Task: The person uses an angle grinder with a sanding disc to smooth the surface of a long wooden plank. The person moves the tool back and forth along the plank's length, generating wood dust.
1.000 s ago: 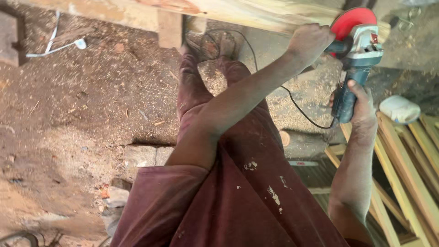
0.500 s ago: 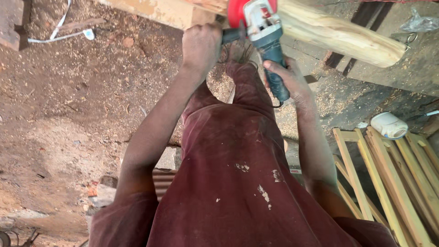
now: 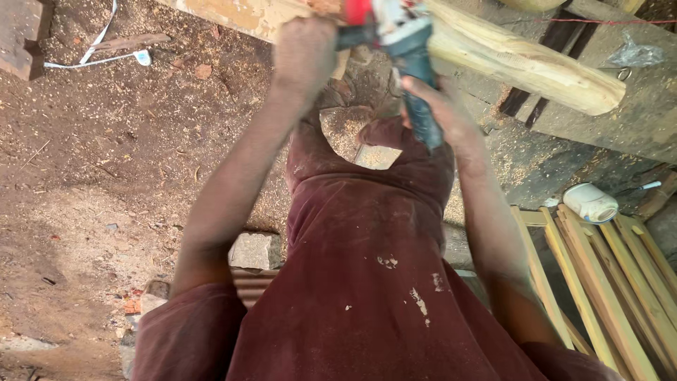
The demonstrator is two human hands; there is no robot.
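Raised since half a second ago: both hands and one angle grinder (image 3: 398, 35), now partly cut by the top edge against one pale, rough-hewn log (image 3: 522, 63). Left hand (image 3: 305, 53) fisted on its side handle; right hand (image 3: 437, 106) wrapped round the blue body. Sawdust-strewn ground (image 3: 106, 176); one white tub (image 3: 591, 202).

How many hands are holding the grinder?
2. The left hand grips the side handle of the grinder; the right hand holds its blue body, lower down. No other hands show.
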